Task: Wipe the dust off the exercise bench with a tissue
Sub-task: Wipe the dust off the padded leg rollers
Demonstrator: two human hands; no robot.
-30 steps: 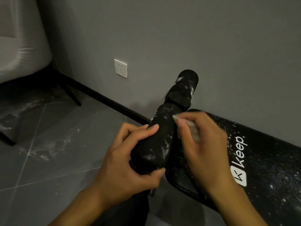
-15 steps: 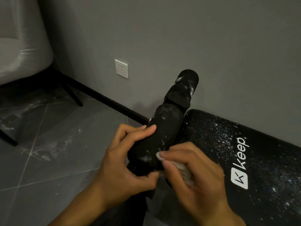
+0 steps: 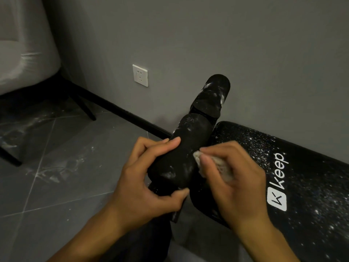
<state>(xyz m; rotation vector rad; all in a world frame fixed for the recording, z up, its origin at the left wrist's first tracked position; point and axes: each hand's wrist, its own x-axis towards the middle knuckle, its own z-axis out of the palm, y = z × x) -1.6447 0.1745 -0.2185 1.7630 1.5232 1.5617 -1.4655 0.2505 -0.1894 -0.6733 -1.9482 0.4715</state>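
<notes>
You are gripping the near foam roller [image 3: 186,148] of the exercise bench with your left hand [image 3: 143,178]: the fingers are curling over its top and the thumb is pressing up from beneath, close to its near end. Your right hand [image 3: 234,182] is pinching a crumpled, greyish tissue [image 3: 223,170] between the thumb and curled fingers and is pressing it against the right side of that same roller, in the gap between the roller and the bench pad [image 3: 311,157]. The two hands are sitting close together on either side of the roller, not touching each other.

White dust is showing in smears on the near roller and in heavier patches on the far foam roller [image 3: 211,95], which is standing higher up against the grey wall [image 3: 226,35]. The black pad is carrying fine white specks and a white Keep logo [image 3: 277,183]. A white wall socket [image 3: 140,75] is sitting above the black baseboard [image 3: 122,112]. A pale upholstered chair [image 3: 24,53] on dark legs is standing at the far left on the grey floor tiles [image 3: 56,167], which are showing dusty streaks.
</notes>
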